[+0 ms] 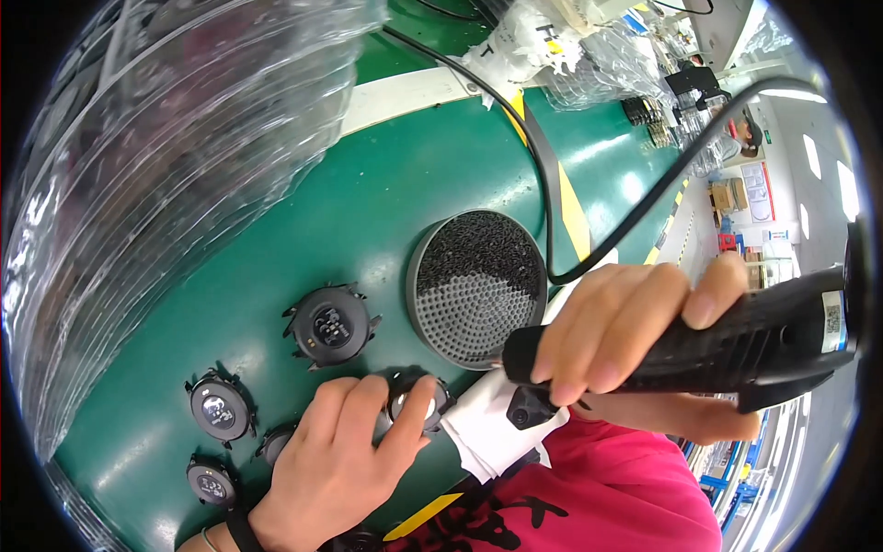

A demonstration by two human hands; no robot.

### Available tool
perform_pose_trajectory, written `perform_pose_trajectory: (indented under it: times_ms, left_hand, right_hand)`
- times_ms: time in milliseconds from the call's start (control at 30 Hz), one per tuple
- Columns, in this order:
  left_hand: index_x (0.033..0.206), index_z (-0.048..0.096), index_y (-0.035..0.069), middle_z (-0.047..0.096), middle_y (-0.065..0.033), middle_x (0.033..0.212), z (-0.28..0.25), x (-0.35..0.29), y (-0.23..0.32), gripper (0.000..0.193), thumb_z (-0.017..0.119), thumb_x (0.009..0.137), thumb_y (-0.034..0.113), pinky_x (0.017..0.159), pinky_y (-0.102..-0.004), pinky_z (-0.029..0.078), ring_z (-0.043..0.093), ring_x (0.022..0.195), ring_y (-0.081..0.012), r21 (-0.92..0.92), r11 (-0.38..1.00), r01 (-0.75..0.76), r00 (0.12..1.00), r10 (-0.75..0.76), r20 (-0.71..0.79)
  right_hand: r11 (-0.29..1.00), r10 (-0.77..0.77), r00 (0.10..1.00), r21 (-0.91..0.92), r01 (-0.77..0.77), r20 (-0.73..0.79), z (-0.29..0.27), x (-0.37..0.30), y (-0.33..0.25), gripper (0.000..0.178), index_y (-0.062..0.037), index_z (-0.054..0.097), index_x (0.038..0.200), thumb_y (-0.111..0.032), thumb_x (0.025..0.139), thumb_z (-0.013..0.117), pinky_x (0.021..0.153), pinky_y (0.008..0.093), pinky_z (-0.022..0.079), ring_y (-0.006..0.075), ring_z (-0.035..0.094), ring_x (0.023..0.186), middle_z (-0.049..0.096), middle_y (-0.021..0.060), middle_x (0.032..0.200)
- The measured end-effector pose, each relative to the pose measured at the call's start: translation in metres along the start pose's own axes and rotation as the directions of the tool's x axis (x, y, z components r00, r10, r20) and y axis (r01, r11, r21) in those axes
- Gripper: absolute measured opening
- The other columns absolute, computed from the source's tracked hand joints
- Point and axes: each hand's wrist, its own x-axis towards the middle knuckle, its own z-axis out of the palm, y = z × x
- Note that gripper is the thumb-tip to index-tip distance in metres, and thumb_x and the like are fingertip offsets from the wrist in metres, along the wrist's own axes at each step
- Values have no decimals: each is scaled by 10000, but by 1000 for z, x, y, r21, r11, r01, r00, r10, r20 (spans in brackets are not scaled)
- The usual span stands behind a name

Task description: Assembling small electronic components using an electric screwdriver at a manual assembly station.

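My right hand (625, 322) is wrapped around a black corded electric screwdriver (699, 359). The tool lies nearly level, its tip at the near rim of a round grey dish (416, 317). A heap of tiny black screws (483, 244) fills the far part of that dish; the near part shows a dimpled floor. With thumb and fingers my left hand (345, 451) grips a round black watch case (432, 405) on the table, partly covering it. Beside this hand sits another watch case (274, 443), half hidden. Further watch cases (331, 327) (221, 409) (212, 480) lie to the left, round backs up.
Stacked clear plastic trays (212, 120) rise at the left of the green table (386, 175). White paper (492, 428) lies near my body under a small black piece (533, 407). The black cord (644, 202) arches over the right side. Plastic bags (524, 51) stand at the back.
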Motion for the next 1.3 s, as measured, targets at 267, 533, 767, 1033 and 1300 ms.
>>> perform_pose_trajectory:
  times_ms: [267, 533, 767, 1033, 1300]
  left_hand:
    - [1163, 658, 60, 567, -110, 1207, 4, 23, -1, 491, 745, 680, 74, 736, -372, 456, 530, 865, -254, 46, 980, -192, 981, 191, 19]
    - [1152, 649, 20, 572, -136, 1265, 11, 22, 1, 489, 714, 667, 29, 720, -366, 453, 548, 814, -254, 1, 996, -89, 996, 89, -23]
    - [1152, 641, 4, 565, -153, 1295, 9, 18, -3, 482, 707, 675, 24, 718, -369, 459, 546, 817, -272, 8, 995, -95, 995, 95, -17]
    - [1122, 651, 15, 584, -145, 1279, 9, 15, -3, 444, 700, 681, 11, 711, -366, 466, 543, 809, -265, -10, 993, -117, 992, 116, -45]
    - [1092, 671, 50, 602, -120, 1262, 7, 8, -9, 420, 698, 675, 17, 700, -340, 475, 548, 799, -230, 49, 987, -154, 985, 157, -70]
  right_hand:
    - [985, 155, 984, -93, -147, 83, -20, 1, -2, 563, -53, 361, 1063, -518, 897, 631, 473, 364, 558, 270, 628, 497, 620, 175, 718]
    - [968, 223, 966, 87, -235, 131, -25, -4, -10, 268, 46, 410, 1067, -157, 971, 557, 531, 386, 448, 292, 547, 581, 578, 297, 798]
    - [976, 200, 974, 61, -208, 109, -16, -8, -7, 212, 39, 403, 1055, -107, 970, 531, 508, 393, 443, 297, 543, 559, 580, 296, 801]
    - [985, 168, 982, 6, -170, 87, -6, -11, -7, 203, 13, 404, 1042, -122, 969, 535, 528, 416, 470, 306, 557, 568, 580, 279, 782]
    - [998, -57, 998, -4, 58, 40, 0, -4, -2, 521, -53, 354, 1077, -452, 910, 644, 428, 353, 557, 270, 630, 476, 621, 170, 719]
